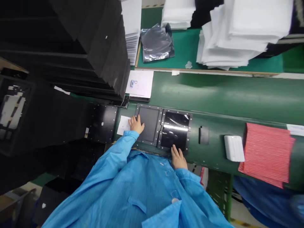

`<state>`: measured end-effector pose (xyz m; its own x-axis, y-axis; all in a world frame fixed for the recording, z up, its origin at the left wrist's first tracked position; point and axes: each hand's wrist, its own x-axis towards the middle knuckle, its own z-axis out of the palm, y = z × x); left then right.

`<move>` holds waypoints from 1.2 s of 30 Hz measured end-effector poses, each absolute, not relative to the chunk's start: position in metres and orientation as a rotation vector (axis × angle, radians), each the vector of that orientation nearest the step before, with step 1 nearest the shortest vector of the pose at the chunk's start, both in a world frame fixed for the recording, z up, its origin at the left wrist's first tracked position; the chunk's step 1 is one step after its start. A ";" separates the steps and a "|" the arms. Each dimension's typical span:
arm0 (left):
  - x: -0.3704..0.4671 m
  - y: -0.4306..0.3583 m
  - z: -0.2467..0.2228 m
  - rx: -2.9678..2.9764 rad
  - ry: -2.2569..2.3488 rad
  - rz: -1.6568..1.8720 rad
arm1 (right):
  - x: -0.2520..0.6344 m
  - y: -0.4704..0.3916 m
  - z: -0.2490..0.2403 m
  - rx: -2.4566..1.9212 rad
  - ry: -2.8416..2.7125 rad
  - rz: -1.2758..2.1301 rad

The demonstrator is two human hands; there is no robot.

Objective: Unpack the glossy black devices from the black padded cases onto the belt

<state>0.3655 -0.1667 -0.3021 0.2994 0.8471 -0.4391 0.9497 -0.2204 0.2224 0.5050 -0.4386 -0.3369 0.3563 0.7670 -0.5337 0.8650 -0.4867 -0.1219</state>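
On the green bench in front of me lies an open two-part fixture of dark plates. Its left plate (pixel 148 125) is matte grey with a dotted border. The right plate (pixel 164 141) carries a glossy black panel (pixel 175 134) that reflects the lights. My left hand (pixel 136 124) rests with fingers spread on the left plate's outer edge, beside a white paper slip (pixel 123 126). At the near edge of the glossy panel is my right hand (pixel 178 157), fingers stretched out and touching its lower border. Neither hand grips anything I can see.
Tall stacks of black foam trays (pixel 102 53) rise at the left. To the right lie a small grey block (pixel 204 135), a white box (pixel 234 148) and pink bubble bags (pixel 267 153). A raised shelf holds a silvery bag (pixel 157 44) and white foam sheets (pixel 237 38).
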 end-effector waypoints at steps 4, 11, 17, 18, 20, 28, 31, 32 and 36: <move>0.387 -0.168 -0.301 1.978 1.697 -0.222 | 0.490 -0.446 -0.349 2.408 1.372 -0.834; 0.407 -0.193 -0.287 1.941 1.324 0.091 | 0.515 -0.429 -0.319 2.355 1.559 -0.934; 0.421 -0.173 -0.294 1.872 1.887 -0.202 | 0.521 -0.432 -0.307 2.284 1.722 -0.859; 0.425 -0.170 -0.294 1.851 1.938 -0.202 | 0.523 -0.433 -0.308 2.263 1.753 -0.857; 0.433 -0.168 -0.293 1.809 2.024 -0.176 | 0.527 -0.436 -0.311 2.245 1.807 -0.843; 0.444 -0.167 -0.290 1.801 2.068 -0.193 | 0.533 -0.427 -0.313 2.158 1.810 -0.895; 0.438 -0.153 -0.281 1.765 2.050 -0.198 | 0.538 -0.423 -0.309 2.127 1.766 -0.971; 0.431 -0.148 -0.277 1.740 2.033 -0.181 | 0.540 -0.422 -0.308 2.128 1.759 -0.997; 0.393 -0.164 -0.260 1.746 1.609 0.163 | 0.548 -0.417 -0.304 2.323 1.799 -1.261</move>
